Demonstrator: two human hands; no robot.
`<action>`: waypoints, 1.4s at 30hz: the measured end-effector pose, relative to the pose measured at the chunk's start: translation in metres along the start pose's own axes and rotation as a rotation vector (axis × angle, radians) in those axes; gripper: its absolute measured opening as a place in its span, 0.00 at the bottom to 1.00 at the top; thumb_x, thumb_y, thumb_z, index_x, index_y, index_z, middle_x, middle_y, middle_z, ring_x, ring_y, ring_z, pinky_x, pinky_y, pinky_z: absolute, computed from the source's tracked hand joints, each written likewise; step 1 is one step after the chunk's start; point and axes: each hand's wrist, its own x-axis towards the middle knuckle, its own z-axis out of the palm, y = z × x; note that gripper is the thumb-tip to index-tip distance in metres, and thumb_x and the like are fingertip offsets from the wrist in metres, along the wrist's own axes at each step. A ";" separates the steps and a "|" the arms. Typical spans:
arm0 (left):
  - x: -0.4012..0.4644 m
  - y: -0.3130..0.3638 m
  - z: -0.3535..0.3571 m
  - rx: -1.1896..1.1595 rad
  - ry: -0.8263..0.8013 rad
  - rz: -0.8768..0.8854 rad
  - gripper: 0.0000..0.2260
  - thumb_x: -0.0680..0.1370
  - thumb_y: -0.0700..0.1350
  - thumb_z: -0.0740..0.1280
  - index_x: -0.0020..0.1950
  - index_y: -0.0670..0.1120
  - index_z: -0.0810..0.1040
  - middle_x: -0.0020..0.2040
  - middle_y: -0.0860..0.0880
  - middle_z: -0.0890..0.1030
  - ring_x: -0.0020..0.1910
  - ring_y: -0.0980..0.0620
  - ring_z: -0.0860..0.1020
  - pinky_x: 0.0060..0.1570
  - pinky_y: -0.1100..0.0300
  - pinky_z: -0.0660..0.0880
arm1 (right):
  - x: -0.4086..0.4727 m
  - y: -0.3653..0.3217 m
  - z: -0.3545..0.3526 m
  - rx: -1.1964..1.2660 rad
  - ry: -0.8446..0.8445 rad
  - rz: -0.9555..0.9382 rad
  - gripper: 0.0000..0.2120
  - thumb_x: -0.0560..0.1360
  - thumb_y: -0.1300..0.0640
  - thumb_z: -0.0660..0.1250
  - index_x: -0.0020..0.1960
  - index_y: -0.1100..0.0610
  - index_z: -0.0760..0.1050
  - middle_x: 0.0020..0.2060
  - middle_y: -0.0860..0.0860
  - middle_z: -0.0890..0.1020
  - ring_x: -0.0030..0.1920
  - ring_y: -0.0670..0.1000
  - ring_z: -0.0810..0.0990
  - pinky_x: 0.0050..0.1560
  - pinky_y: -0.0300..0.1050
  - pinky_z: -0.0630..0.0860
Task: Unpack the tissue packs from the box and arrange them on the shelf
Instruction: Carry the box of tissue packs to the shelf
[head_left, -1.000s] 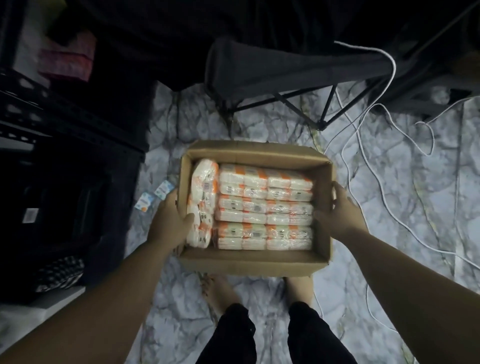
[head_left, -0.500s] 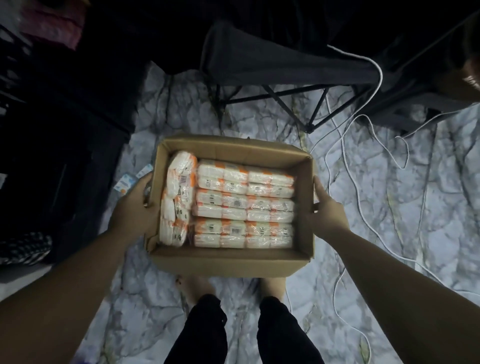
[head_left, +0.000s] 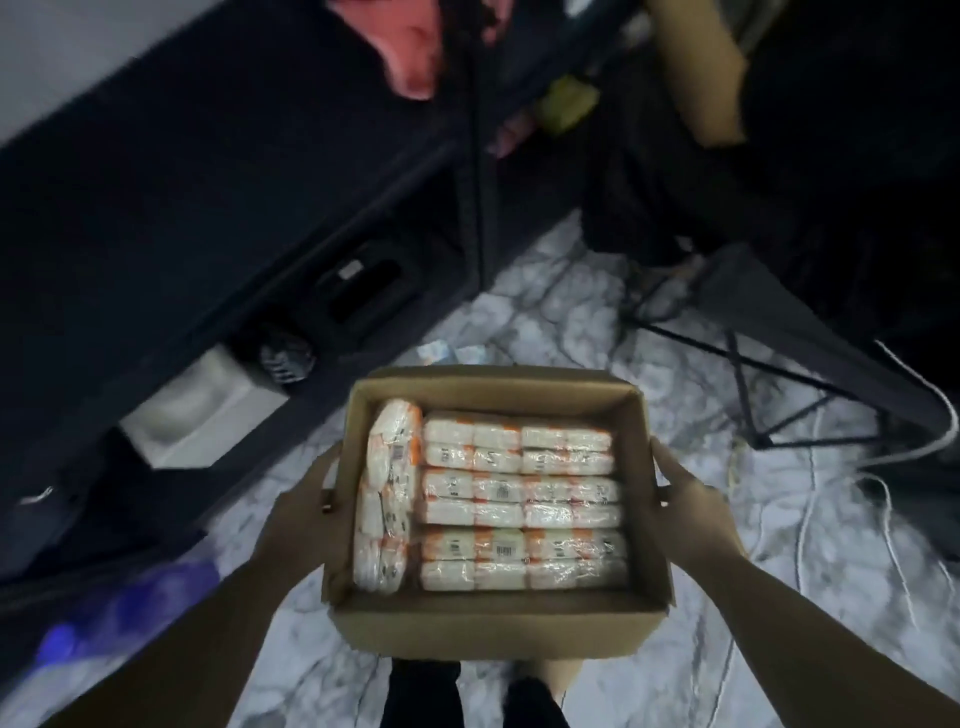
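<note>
Box (head_left: 498, 623) of tissue packs (head_left: 522, 506): open-topped cardboard, carried in front of the body above the marble-pattern floor (head_left: 597, 332). Packs unmoved inside: three double rows lying flat across the middle and right, one bundle (head_left: 387, 493) standing on edge against the left wall. None out yet.

Grip: left hand (head_left: 298, 512) on the left wall, fingers curled round the box's side at what looks like a handle cut-out. Right hand (head_left: 685, 499) on the right wall the same way, thumb up near the rim. Both hold the box; neither touches a pack.

Change over the last second: the box sits in the same hold between the same two hands, but the surroundings have swung. A second ago the view faced a folding chair frame (head_left: 779, 374) and white cables (head_left: 909, 441) straight ahead, dark shelving off at the left edge. Now the dark shelf unit (head_left: 234, 218) fills the upper left and centre, the chair and cables pushed to the right. The frame is motion-blurred, so the turn is probably not finished. Box also reads nearer the camera, likely raised a little.

Around it: pale container (head_left: 202, 415) on a low shelf level, a dark patterned item (head_left: 285, 356) beside it, pinkish shapes (head_left: 410, 47) higher up, too blurred to name. Small paper scraps (head_left: 449, 353) on the floor just beyond the far wall of the box.

Judgement: the person has turned the load towards the shelf. Unpacking has not begun. Next step needs the box set down or propped near the shelf, since both hands are taken up by it.
</note>
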 end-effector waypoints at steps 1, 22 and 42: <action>-0.013 -0.012 -0.006 -0.026 0.021 -0.048 0.30 0.71 0.52 0.63 0.74 0.65 0.66 0.36 0.53 0.78 0.41 0.45 0.81 0.44 0.54 0.74 | 0.001 -0.013 0.001 -0.032 -0.015 -0.034 0.33 0.81 0.54 0.61 0.82 0.35 0.56 0.38 0.44 0.85 0.38 0.47 0.78 0.42 0.48 0.73; -0.075 -0.239 -0.071 -0.308 0.381 -0.449 0.28 0.80 0.49 0.68 0.78 0.65 0.64 0.49 0.51 0.85 0.51 0.46 0.83 0.53 0.50 0.77 | 0.014 -0.265 0.158 -0.350 -0.194 -0.473 0.27 0.79 0.55 0.64 0.76 0.37 0.70 0.40 0.48 0.87 0.50 0.57 0.84 0.45 0.48 0.77; -0.035 -0.292 -0.025 -0.382 0.511 -0.561 0.27 0.80 0.48 0.68 0.78 0.61 0.67 0.52 0.53 0.86 0.54 0.48 0.84 0.53 0.52 0.78 | 0.052 -0.268 0.255 -0.250 -0.116 -0.543 0.22 0.80 0.54 0.68 0.73 0.48 0.75 0.57 0.54 0.86 0.57 0.58 0.84 0.50 0.46 0.72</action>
